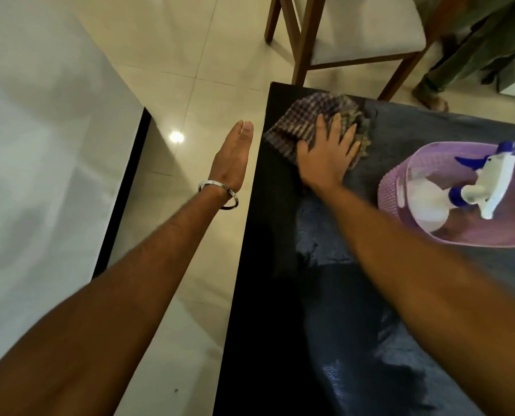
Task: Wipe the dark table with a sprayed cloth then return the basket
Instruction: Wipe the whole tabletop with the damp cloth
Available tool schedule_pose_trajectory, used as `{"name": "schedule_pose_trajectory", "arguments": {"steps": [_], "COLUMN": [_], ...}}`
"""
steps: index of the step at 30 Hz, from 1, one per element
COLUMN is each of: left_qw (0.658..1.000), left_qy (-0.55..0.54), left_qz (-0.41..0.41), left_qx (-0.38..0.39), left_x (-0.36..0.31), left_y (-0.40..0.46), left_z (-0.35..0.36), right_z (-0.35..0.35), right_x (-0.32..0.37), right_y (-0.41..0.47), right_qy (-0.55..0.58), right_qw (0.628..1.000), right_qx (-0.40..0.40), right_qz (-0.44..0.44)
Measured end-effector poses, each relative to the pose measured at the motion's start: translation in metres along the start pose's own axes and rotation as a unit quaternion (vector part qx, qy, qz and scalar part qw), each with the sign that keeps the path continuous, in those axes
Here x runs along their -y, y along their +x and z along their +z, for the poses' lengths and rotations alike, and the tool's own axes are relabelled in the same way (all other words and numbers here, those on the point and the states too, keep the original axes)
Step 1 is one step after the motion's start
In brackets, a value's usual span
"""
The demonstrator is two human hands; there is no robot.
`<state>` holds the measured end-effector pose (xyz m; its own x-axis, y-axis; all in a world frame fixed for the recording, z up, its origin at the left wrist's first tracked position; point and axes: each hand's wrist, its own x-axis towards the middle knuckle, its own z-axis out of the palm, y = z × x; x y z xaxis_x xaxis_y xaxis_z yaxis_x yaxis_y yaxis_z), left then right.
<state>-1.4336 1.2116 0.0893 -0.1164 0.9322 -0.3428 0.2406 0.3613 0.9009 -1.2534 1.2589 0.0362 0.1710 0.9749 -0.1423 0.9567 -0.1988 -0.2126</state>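
Note:
My right hand (328, 154) lies flat with spread fingers on a checked cloth (304, 121), pressing it onto the dark table (283, 265) near the far left corner. Damp streaks show on the tabletop behind the hand. A purple woven basket (391, 187) stands on the table to the right of the cloth, with a white spray bottle (487, 181) with blue trigger and nozzle lying inside it. My left hand (235, 157) is held out flat with straight fingers just off the table's left edge, above the floor, holding nothing. A metal bangle sits on that wrist.
A wooden chair (307, 40) with a pale seat stands beyond the table's far edge. A person's leg and sandalled foot (430, 97) are at the upper right. A white-topped surface with a dark edge (124, 193) lies to the left across a strip of tiled floor.

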Motion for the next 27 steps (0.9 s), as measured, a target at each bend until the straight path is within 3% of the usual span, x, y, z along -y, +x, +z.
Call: {"name": "schedule_pose_trajectory", "arguments": {"steps": [8, 12, 20, 27], "left_qw": [0.999, 0.999, 1.000, 0.999], "left_qy": [0.028, 0.039, 0.018, 0.030], "left_qz": [0.004, 0.006, 0.004, -0.023], "left_qx": [0.019, 0.022, 0.016, 0.026], "left_x": [0.004, 0.005, 0.012, 0.027], "left_y": [-0.019, -0.020, -0.033, -0.060], "left_z": [0.021, 0.022, 0.022, 0.023], "right_z": [0.015, 0.007, -0.022, -0.005], "right_x": [-0.006, -0.003, 0.002, -0.021], "right_y": [-0.176, -0.144, 0.021, -0.076], "right_qy": [-0.013, -0.024, -0.035, -0.041], "right_qw": [0.982, 0.980, 0.990, 0.985], "right_qx": [0.085, 0.083, 0.127, 0.074], "right_qz": [-0.168, -0.179, -0.056, -0.150]}}
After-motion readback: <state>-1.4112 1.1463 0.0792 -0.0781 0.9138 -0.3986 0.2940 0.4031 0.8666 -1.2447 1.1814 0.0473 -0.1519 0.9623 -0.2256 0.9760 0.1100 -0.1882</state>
